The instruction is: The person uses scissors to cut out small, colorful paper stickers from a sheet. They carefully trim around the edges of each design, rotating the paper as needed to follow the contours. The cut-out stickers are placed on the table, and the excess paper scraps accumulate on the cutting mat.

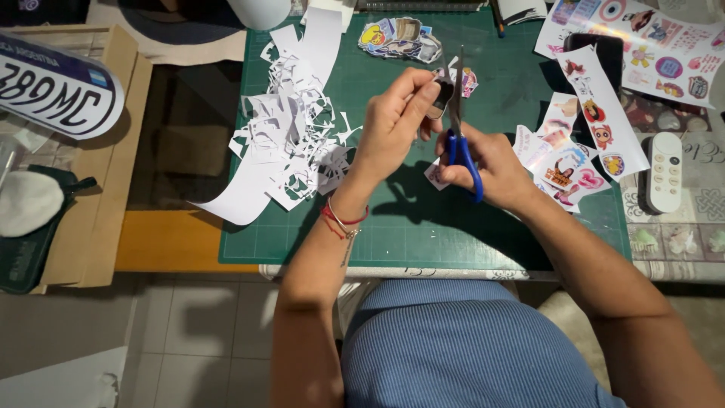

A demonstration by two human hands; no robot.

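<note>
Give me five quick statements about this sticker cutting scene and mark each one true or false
1. The right hand holds blue-handled scissors. True.
2. The left hand pinches a small sticker piece at the blades. True.
3. The cutting mat is red. False: it is green.
4. The pile of white paper scraps lies right of the hands. False: it lies left of them.
5. A white remote control sits at the right, off the mat. True.
</note>
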